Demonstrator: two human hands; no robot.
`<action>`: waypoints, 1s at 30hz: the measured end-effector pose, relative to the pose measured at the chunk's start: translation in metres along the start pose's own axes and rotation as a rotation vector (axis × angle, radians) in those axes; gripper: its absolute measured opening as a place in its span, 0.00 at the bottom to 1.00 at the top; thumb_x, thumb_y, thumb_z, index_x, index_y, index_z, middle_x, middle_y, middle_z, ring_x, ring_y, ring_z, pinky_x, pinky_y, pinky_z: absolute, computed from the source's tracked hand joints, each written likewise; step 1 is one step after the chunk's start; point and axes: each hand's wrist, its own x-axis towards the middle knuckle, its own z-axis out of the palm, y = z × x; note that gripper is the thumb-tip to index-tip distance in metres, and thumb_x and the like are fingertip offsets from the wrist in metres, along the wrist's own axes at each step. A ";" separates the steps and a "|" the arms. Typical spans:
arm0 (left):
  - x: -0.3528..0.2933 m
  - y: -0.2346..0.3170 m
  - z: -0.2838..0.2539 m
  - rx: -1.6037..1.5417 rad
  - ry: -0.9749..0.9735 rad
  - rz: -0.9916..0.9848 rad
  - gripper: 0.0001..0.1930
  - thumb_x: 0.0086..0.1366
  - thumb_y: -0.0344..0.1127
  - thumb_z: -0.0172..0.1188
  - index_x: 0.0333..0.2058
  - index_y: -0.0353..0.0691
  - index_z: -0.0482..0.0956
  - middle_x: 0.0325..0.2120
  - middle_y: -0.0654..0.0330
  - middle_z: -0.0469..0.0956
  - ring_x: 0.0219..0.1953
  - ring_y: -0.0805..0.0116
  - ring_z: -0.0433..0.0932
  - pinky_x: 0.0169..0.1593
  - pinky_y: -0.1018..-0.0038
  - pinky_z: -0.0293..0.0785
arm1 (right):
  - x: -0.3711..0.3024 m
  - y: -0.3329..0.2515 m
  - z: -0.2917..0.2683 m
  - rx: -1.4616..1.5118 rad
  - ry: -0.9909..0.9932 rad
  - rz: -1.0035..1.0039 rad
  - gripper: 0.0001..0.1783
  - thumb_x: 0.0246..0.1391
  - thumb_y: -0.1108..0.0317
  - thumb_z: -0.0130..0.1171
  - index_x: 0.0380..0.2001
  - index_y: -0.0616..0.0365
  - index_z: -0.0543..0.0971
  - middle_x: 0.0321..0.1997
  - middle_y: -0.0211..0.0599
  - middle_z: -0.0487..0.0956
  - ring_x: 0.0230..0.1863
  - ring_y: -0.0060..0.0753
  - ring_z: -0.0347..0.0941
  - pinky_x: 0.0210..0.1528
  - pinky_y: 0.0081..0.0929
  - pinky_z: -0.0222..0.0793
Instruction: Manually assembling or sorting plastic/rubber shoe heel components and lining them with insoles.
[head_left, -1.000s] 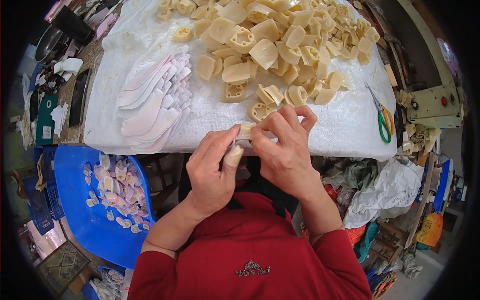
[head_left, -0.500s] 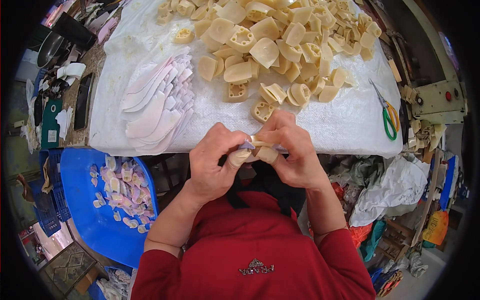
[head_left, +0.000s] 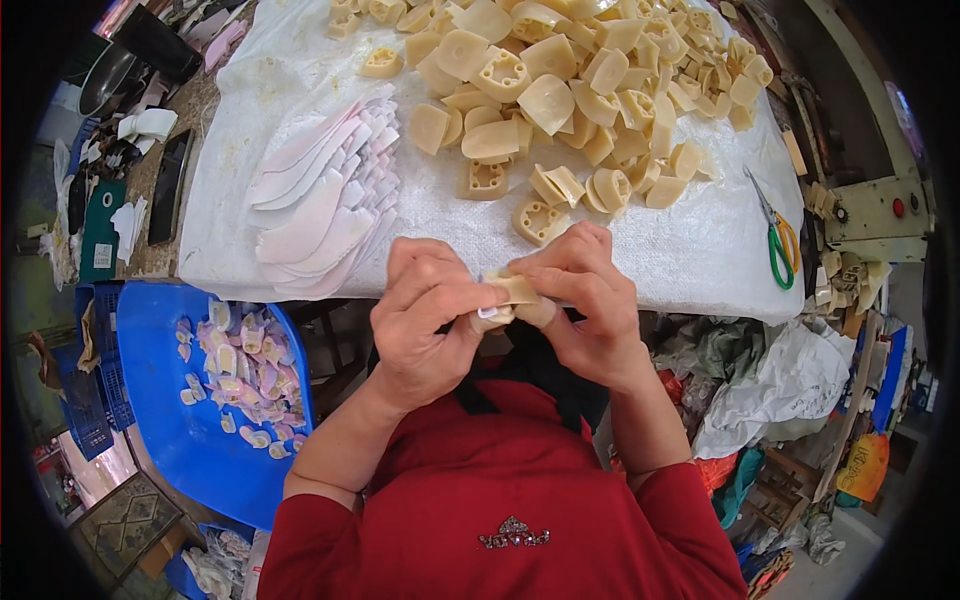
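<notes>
Both hands meet just off the near edge of the white-covered table (head_left: 690, 265). My left hand (head_left: 420, 315) and my right hand (head_left: 590, 305) are closed around one small cream plastic shoe heel (head_left: 518, 289), pinching it from either side. A bit of pale strip (head_left: 488, 312) shows at the left fingertips against it; the fingers hide most of the strip. Beyond the hands, a loose heel with a hollowed top (head_left: 538, 221) lies close by. Overlapping pale pink and white cut strips (head_left: 305, 222) are fanned out at the left on the table.
A large heap of cream heels (head_left: 548, 103) covers the far table. Scissors with green and orange handles (head_left: 780, 252) lie at the right. Below left stands a blue tub (head_left: 170, 420) holding several pink-wrapped heels (head_left: 250, 365). White plastic sacks (head_left: 780, 385) fill the lower right.
My left fingers have shifted over the heel and now lie against its side. The heel has been turned between the hands. The whole view has shifted slightly.
</notes>
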 end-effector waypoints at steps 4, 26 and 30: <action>-0.003 -0.011 -0.009 0.108 0.024 0.035 0.11 0.44 0.20 0.66 0.27 0.42 0.79 0.22 0.64 0.69 0.29 0.63 0.68 0.34 0.72 0.66 | 0.011 -0.025 -0.001 -0.131 0.030 0.019 0.16 0.37 0.75 0.64 0.34 0.58 0.76 0.39 0.36 0.75 0.41 0.41 0.67 0.48 0.38 0.59; -0.001 0.010 0.010 0.265 -0.136 0.209 0.10 0.42 0.24 0.61 0.27 0.37 0.74 0.30 0.59 0.73 0.28 0.65 0.73 0.27 0.74 0.60 | -0.027 -0.031 0.021 0.873 0.406 0.697 0.13 0.63 0.66 0.47 0.43 0.67 0.72 0.44 0.45 0.77 0.43 0.27 0.75 0.46 0.25 0.72; 0.002 0.015 0.012 0.387 -0.169 0.202 0.08 0.44 0.24 0.60 0.26 0.37 0.72 0.28 0.60 0.71 0.24 0.66 0.69 0.27 0.73 0.59 | -0.022 -0.033 0.020 0.650 0.322 0.663 0.14 0.63 0.66 0.46 0.42 0.67 0.73 0.43 0.43 0.79 0.39 0.24 0.75 0.43 0.23 0.72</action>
